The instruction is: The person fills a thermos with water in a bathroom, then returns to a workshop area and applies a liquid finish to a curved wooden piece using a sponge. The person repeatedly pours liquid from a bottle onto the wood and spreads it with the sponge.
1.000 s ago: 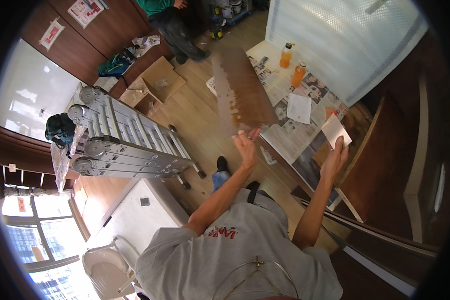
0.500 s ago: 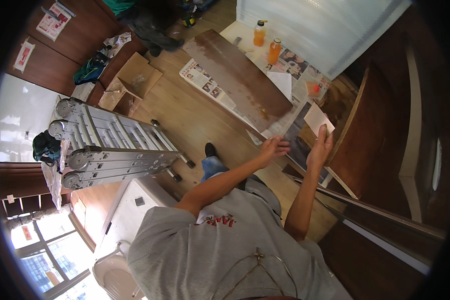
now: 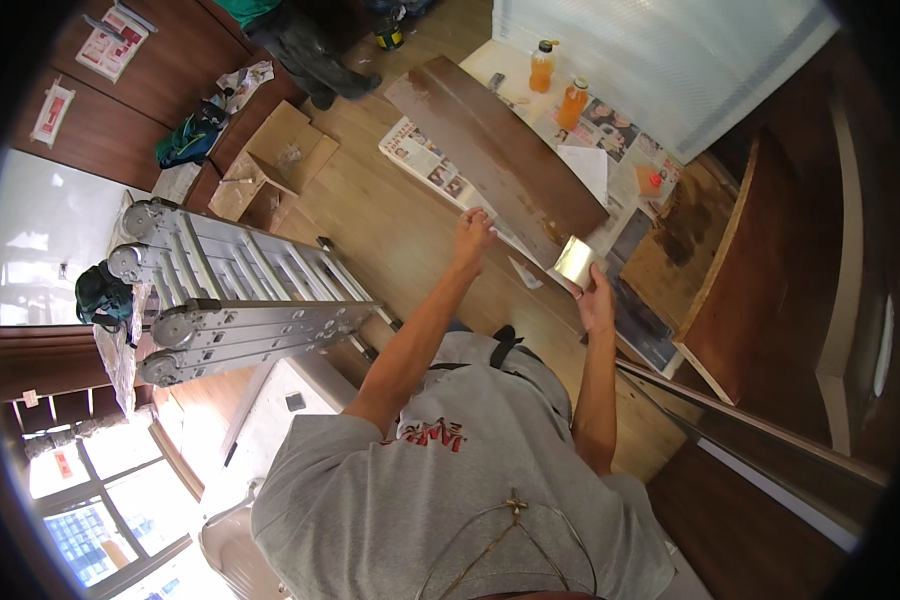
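Small flat piece (image 3: 574, 262) is shining in the right hand (image 3: 597, 300), by a long brown board

The right hand's thumb and fingers are closing snugly on one edge of the piece. Most of its face is showing, bright and pale gold. It is hanging in front of the board's near right end; I cannot tell if the two are touching.

The brown board (image 3: 500, 145) is lying flat on newspaper (image 3: 425, 163), and its top is showing rough, patchy marks near that end. The left hand (image 3: 474, 240) is hovering by the board's long near edge. Its fingers are bending loosely, part way open, with nothing showing in them; I cannot tell if they are touching the edge.

Gripping the piece by its rim is likely working well, as this is leaving the face free. Keeping it flat and the wrist loose should help. Two orange bottles (image 3: 541, 72) (image 3: 572, 103) are standing past the board, so moving elbows gently seems wise.
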### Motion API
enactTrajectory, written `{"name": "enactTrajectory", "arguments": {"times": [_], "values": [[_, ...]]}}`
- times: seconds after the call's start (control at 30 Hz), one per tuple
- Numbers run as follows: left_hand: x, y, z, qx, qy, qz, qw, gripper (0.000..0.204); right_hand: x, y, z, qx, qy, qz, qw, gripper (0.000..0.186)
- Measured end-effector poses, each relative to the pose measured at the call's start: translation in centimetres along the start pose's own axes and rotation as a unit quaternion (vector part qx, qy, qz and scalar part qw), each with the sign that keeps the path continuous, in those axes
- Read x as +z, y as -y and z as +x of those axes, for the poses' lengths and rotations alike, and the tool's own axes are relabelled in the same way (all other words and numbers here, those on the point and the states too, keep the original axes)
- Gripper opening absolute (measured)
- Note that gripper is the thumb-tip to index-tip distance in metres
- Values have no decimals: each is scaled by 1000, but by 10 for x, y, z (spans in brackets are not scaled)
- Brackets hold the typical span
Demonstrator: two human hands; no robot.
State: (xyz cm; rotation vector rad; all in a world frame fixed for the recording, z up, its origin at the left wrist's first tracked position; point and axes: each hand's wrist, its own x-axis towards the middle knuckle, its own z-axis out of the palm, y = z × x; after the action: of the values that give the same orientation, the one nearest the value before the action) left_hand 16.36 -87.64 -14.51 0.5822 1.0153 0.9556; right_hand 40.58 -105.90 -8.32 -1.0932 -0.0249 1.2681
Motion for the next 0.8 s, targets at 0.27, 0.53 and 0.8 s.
{"name": "enactTrajectory", "arguments": {"times": [0.27,0.53,0.8], "values": [[-1,-25,15,-51,24,5,998,49,14,-24,22,1,-37,-23,999,30],[-4,-36,43,-162,91,-61,981,60,25,-10,7,-17,-95,19,995,32],[24,-40,30,-229,165,-18,959,35,43,12,-33,-133,-153,-77,976,40]]}}
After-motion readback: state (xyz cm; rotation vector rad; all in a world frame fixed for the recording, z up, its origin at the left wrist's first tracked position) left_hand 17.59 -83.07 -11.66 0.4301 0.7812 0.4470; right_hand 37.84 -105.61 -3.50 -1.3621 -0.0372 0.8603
